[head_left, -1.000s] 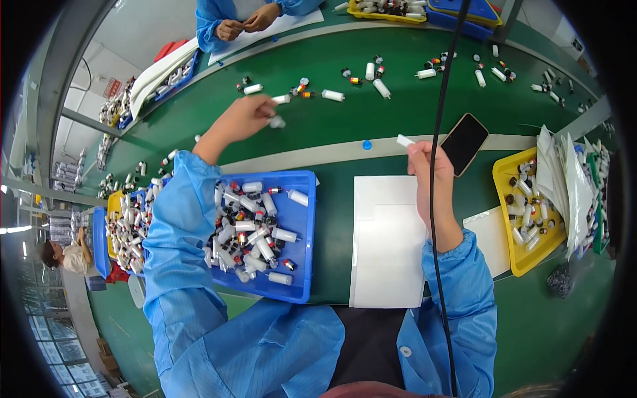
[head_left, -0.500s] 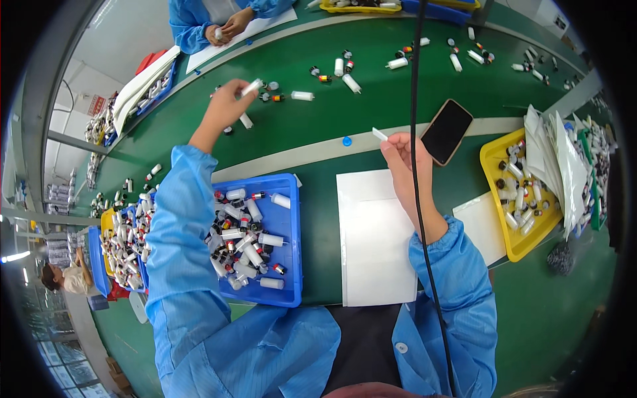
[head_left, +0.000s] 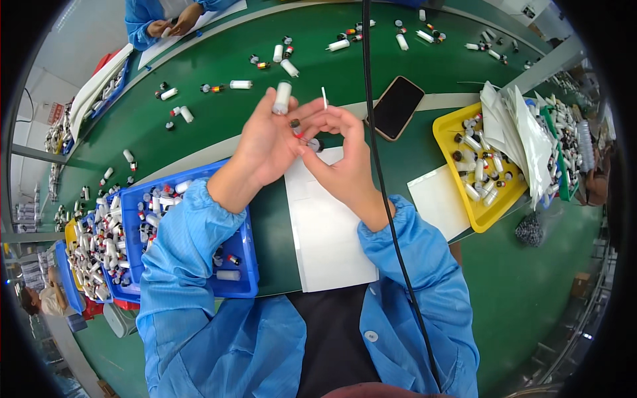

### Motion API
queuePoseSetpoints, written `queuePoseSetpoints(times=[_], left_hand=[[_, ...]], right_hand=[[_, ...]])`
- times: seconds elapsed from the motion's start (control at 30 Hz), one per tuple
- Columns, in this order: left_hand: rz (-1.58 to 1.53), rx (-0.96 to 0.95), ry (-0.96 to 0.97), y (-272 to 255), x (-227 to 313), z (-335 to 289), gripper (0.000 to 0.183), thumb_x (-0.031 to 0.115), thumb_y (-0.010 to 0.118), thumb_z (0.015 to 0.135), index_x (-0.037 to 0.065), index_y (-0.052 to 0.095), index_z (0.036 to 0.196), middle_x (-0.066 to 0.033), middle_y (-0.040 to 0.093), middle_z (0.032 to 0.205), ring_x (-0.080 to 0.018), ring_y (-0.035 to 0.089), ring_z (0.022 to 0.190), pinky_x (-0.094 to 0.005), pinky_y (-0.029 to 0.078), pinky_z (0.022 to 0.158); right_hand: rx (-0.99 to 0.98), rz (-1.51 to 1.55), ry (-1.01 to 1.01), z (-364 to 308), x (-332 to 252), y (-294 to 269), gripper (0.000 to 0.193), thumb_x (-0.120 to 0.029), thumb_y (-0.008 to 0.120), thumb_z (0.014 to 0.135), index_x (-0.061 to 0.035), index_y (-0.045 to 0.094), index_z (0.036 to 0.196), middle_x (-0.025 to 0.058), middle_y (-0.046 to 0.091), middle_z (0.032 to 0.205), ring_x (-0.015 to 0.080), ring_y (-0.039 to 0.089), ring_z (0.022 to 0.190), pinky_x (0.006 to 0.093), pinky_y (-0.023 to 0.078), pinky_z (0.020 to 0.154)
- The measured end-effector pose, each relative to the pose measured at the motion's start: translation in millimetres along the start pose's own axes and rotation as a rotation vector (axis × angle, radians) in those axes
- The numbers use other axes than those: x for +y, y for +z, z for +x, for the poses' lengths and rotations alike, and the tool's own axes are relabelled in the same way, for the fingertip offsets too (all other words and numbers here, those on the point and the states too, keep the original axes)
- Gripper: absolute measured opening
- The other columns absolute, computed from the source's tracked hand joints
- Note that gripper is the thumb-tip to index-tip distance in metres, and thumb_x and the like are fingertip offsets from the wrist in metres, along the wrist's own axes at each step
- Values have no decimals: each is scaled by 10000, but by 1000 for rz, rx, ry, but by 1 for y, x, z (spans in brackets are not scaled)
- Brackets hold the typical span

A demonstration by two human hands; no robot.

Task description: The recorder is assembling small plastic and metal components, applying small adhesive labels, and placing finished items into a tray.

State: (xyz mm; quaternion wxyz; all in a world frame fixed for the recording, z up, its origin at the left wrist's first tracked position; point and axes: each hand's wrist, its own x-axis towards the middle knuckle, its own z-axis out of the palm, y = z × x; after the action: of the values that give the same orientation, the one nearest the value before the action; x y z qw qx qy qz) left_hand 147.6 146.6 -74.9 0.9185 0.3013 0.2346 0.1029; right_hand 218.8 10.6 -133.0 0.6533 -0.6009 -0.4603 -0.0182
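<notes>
Both hands are brought together above the top edge of the white sheet (head_left: 328, 225), at about twelve o'clock from the person's chest, and the work in them looks like fitting small parts to one another.

The left hand (head_left: 265, 142) is curled about halfway shut. A white tube (head_left: 282, 98) stands nearly upright between its upper fingertips, and a small dark piece with a red end (head_left: 296, 127) is pinched lower down, near the thumb.

The right hand (head_left: 338, 149) is also partly closed. A thin white stick (head_left: 324, 98) pokes up from its fingertips at roughly one o'clock from the tube, close beside it but not touching. A small dark round cap (head_left: 316, 144) sits where the two hands meet; which hand has hold of it I cannot tell.

To do this well, I would judge that the tube should be kept upright and steady while the other hand brings its part straight to the opening, with the hands staying over the sheet so a dropped piece lands there and not on the green table (head_left: 219, 119). With several tiny parts in the fingers at once, the loosest one could slip.

At nine o'clock from the hands is a blue bin (head_left: 239, 282) of similar tubes; at three o'clock a yellow tray (head_left: 451, 142) holds more. A dark phone (head_left: 397, 107) lies at two o'clock, and a black cable (head_left: 381, 199) hangs across the right forearm.
</notes>
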Motion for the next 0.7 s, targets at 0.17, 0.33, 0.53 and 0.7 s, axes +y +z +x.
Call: queuePoseSetpoints(times=[0.17, 0.33, 0.53, 0.7], left_hand=[[-28, -215, -26, -13, -11, 10, 501, 516, 224, 1075, 92, 491, 1078, -206, 562, 1328, -263, 564, 1102, -376, 471, 928], [235, -181, 82, -13, -10, 8, 432, 385, 391, 1063, 43, 461, 1316, -182, 561, 1332, -236, 572, 1146, -386, 477, 980], [472, -205, 185, -24, -11, 10, 458, 39, 565, 991, 31, 415, 1425, -141, 626, 1261, -189, 626, 1111, -328, 514, 968], [497, -203, 255, -26, -12, 12, 450, -3, 544, 990, 27, 426, 1424, -144, 637, 1254, -193, 622, 1143, -325, 512, 999]], right_hand=[[0, -13, 62, -2, 14, -3, 490, 19, 683, 837, -22, 493, 1287, 83, 678, 940, 202, 654, 943, 339, 498, 851], [62, 47, 145, 3, 9, -4, 435, 43, 646, 864, -7, 494, 1269, 68, 665, 880, 154, 653, 887, 299, 515, 797], [101, 2, 84, 4, 12, -5, 419, 48, 654, 877, 3, 492, 1260, 65, 657, 864, 146, 640, 837, 292, 511, 797], [87, 72, 65, 4, 13, -2, 401, 27, 676, 884, -3, 498, 1242, 53, 636, 882, 139, 618, 851, 289, 506, 807]])
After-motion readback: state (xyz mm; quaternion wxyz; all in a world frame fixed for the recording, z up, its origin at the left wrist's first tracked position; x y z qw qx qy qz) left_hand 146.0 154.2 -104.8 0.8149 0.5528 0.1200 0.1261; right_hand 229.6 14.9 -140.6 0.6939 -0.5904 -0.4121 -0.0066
